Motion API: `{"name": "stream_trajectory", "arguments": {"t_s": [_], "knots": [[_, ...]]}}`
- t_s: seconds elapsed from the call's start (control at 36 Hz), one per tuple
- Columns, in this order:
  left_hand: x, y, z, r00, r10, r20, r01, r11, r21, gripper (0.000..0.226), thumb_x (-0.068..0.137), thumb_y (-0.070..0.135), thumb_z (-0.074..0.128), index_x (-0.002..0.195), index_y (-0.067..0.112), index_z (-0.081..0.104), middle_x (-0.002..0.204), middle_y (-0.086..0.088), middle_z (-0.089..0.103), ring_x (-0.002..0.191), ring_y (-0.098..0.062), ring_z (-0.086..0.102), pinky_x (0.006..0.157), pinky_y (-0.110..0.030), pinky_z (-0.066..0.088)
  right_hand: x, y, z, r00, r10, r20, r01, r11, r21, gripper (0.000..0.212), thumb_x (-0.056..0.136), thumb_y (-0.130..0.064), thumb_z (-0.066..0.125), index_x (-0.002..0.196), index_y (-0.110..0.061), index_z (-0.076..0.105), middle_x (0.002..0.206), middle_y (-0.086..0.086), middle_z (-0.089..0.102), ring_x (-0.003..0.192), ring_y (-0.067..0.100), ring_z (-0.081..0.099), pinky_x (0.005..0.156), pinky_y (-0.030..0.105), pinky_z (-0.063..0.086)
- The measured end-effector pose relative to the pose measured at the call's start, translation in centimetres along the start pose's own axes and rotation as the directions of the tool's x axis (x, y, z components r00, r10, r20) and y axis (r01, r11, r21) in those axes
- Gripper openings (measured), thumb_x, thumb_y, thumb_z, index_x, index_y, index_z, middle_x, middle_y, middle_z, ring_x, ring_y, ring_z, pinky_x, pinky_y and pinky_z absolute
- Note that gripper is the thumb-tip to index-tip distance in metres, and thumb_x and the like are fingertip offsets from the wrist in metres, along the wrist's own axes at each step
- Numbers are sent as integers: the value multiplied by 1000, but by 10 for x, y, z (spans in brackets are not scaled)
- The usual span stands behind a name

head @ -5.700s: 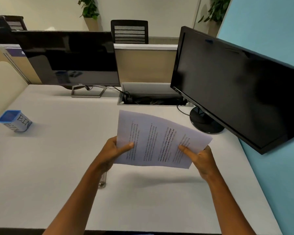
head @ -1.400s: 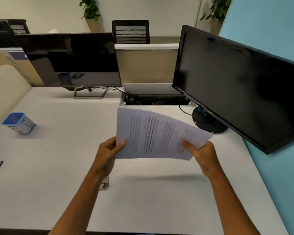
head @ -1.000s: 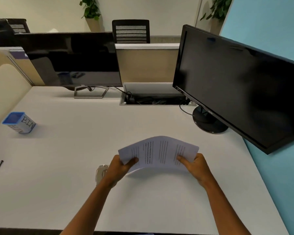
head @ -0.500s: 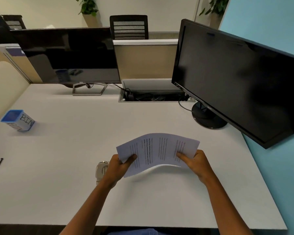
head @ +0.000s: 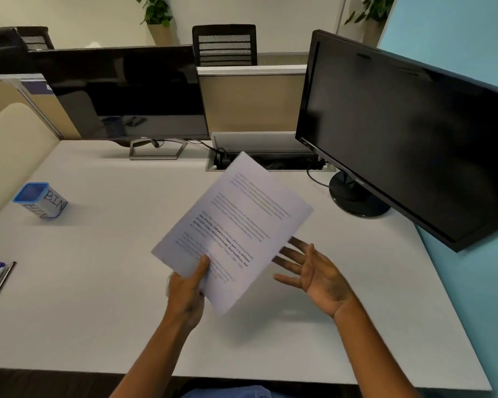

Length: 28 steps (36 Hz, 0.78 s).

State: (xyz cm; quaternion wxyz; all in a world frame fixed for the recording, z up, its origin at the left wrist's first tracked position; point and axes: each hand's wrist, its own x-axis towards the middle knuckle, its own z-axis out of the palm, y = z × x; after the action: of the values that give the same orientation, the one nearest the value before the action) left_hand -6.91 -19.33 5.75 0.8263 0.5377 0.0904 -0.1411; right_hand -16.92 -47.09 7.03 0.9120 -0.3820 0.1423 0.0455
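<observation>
Your left grip pinches blurred, perhaps unreadable sheets; right grip spread. Cup at surface's left edge: "BIN".

Left grip pinches paper at its near edge: thumb on top, other fingers hidden beneath, wrist approx straight. Right grip holds nothing: palm up & turned inward, fingers spread & nearly straight, tips at the paper's edge, contact unclear. Both forearms bare, coming in from btm edge, angled twd each other.
</observation>
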Motion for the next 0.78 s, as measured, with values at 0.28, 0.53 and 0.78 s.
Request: {"name": "stream_trajectory", "arguments": {"t_s": [0.28, 0.53, 0.78], "knots": [[-27, -32, 31, 1000, -17, 4, 18, 999, -43, 54, 84, 13, 83, 125, 44, 66, 128, -3, 72, 117, -21, 71, 88, -43, 63, 28, 55, 72, 888, -228, -400, 124, 955, -268, 32, 97, -19, 76, 129, -21, 72, 121, -1, 80, 111, 21, 77, 98, 47, 62], [-34, -32, 16, 997, -83, 8, 82, 995, 64, 54, 90, 15, 78, 138, 26, 57, 128, -9, 70, 119, -31, 69, 87, -52, 63, 29, 61, 56, 769, -325, -550, 55, 892, -450, 25, 101, -12, 68, 116, -31, 73, 108, -10, 80, 95, 10, 79, 81, 34, 67], [-4, 14, -55, 991, 124, -41, -110, 963, 246, 36, 102, 39, 63, 127, 15, 70, 127, -8, 75, 111, -31, 75, 86, -35, 64, 13, 77, 30, 836, -216, -505, -85, 857, -508, 24, 100, -13, 71, 112, -33, 74, 108, -10, 80, 97, 14, 78, 82, 33, 65]]}}
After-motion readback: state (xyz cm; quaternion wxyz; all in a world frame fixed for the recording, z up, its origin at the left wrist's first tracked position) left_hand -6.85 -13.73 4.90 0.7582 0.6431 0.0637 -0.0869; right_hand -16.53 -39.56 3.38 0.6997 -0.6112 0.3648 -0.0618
